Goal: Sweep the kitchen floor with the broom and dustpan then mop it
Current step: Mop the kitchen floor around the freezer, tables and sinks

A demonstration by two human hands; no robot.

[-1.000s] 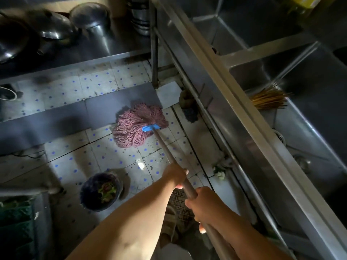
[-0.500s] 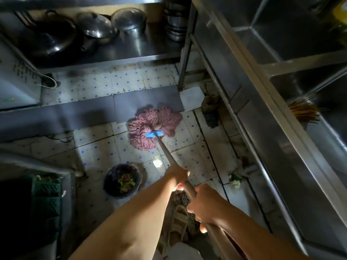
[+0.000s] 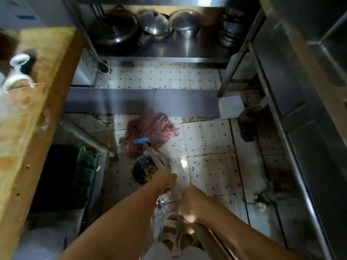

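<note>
Down on the tiled floor, near the grey mat: one mop, pink strings spread against the mat's near edge, blue clamp just behind them, wooden handle slanting back toward the camera. Two hands on that handle, both blurred by motion. Left hand curled round the shaft nearer the head; right hand curled round it further back, fingers wrapped under and out of sight. Handle between the two hands hard to make out, its far end cut off at the bottom edge. Just left of the shaft, one dark bucket with green scraps inside, partly covered by the handle and the left forearm. Along the left edge, a wooden bench, its top cut off by the frame, with a white blurred object on it too smeared to name. On the steel shelf at the back, three lidded pots side by side, plus a stack of metal bowls at the shelf's right end, half in shadow. Along the right edge, a steel counter, cropped. Compared with half a second ago: mop head shifted left, closer to the bucket; wooden bench newly in view; more of the shelf showing.
</note>
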